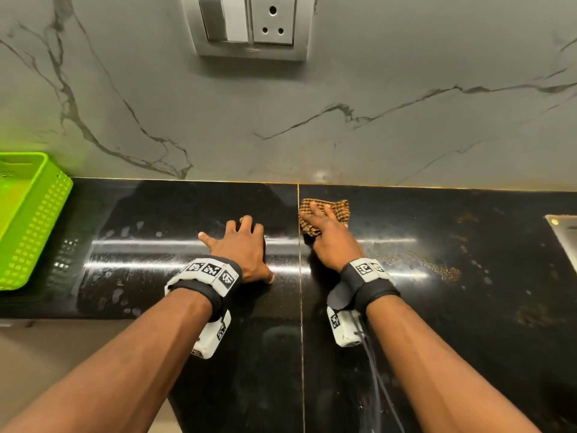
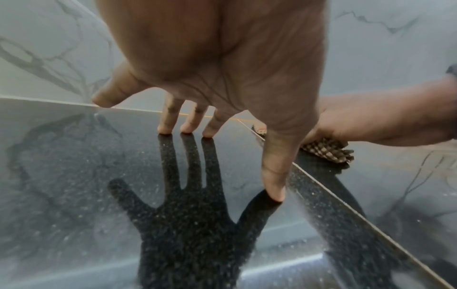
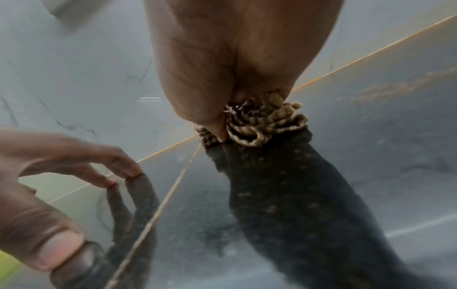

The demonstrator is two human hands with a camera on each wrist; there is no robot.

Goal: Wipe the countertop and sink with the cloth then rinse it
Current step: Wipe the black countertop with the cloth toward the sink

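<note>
While empty, green basket (image 1: 29,220) on countertop (image 1: 187,207), far left.

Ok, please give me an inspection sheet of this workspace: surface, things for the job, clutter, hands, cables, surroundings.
Surface: black countertop, glossy, pale smears and brownish residue right of the seam.
Job's things: checked cloth bunched near the back wall; sink corner at the right edge.
Clutter: green basket on the far left.
Hands: left hand spread, fingertips on the counter; right hand presses on the cloth.
Cables: dark cord hanging from the right wrist unit.
Surroundings: grey marble wall, switch and socket plate.
</note>
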